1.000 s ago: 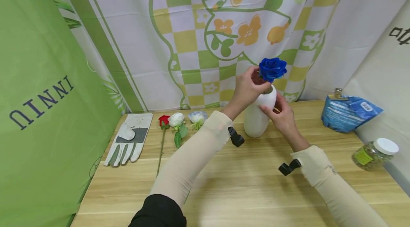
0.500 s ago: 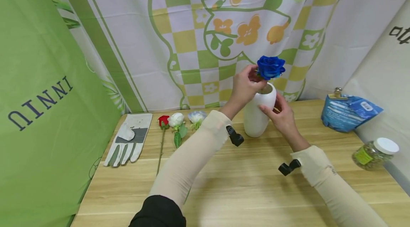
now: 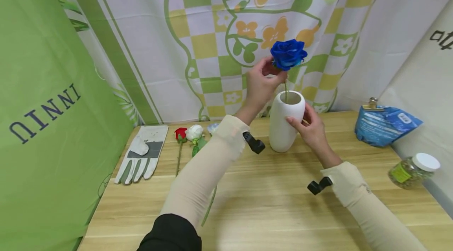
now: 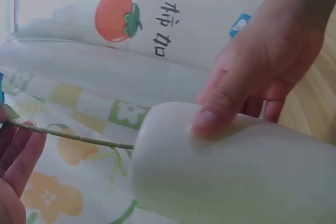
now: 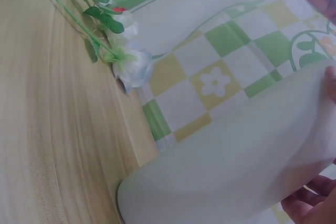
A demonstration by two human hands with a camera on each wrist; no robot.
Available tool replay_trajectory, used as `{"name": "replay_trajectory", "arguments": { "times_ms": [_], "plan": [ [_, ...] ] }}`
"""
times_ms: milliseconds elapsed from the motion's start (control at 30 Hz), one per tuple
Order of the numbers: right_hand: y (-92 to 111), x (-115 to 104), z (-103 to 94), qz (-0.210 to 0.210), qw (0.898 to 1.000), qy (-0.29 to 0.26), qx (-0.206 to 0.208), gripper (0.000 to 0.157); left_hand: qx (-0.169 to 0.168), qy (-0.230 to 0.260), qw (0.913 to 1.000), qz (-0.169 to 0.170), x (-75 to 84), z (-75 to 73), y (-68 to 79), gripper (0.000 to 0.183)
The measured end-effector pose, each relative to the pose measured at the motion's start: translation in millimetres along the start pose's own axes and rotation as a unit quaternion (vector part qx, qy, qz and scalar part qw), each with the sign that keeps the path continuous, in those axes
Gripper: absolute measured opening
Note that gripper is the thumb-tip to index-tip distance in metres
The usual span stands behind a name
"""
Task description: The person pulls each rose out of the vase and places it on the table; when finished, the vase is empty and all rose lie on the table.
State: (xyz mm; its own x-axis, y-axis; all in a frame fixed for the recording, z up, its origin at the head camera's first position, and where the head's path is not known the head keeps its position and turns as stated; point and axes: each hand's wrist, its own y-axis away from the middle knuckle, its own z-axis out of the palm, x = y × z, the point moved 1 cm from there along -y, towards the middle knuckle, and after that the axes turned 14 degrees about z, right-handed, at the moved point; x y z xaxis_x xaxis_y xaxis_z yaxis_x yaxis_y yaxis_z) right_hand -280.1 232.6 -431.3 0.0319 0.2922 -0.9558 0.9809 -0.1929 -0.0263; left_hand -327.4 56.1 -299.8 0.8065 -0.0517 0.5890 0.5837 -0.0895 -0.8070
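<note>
A blue rose [image 3: 288,54] stands above the mouth of a white vase [image 3: 282,127], its thin stem [image 4: 79,137] running down into the opening. Just under the bloom, my left hand [image 3: 261,83] pinches the stem between thumb and fingers. My right hand [image 3: 313,131] grips the vase's right side, thumb on the front and fingers round the back. The vase is upright on the wooden table [image 3: 269,200]. In the left wrist view, the right thumb [image 4: 207,121] presses against the vase wall. The lower stem is hidden inside the vase.
Left of the vase lie a red rose [image 3: 181,134], a white rose [image 3: 194,132] and a pale blue-white flower [image 5: 134,66]. A work glove [image 3: 143,154] lies farther left. At right are a blue pouch [image 3: 383,125] with a clip and a white-lidded jar [image 3: 414,170].
My left hand has risen and shifted left with the blue rose, so more stem now shows above the vase mouth. The right hand and vase have stayed in place.
</note>
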Motion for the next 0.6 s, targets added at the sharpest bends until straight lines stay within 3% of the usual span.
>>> {"name": "replay_trajectory", "arguments": {
  "times_ms": [167, 400, 600],
  "plan": [
    [-0.4, 1.4, 0.0, 0.007, 1.000, 0.002, -0.002, 0.073, 0.009, 0.004, 0.9994, 0.035, 9.3, -7.2, -7.0, 0.039],
    [-1.4, 0.6, -1.0, 0.009, 1.000, 0.001, -0.008, 0.074, 0.013, 0.008, 0.9993, 0.034, 21.7, -4.9, -16.1, 0.043],
    [-0.1, 0.4, -1.7, 0.013, 1.000, 0.007, -0.011, 0.074, 0.023, 0.004, 0.9981, 0.057, 30.1, -3.8, -19.4, 0.045]
  ]
}}
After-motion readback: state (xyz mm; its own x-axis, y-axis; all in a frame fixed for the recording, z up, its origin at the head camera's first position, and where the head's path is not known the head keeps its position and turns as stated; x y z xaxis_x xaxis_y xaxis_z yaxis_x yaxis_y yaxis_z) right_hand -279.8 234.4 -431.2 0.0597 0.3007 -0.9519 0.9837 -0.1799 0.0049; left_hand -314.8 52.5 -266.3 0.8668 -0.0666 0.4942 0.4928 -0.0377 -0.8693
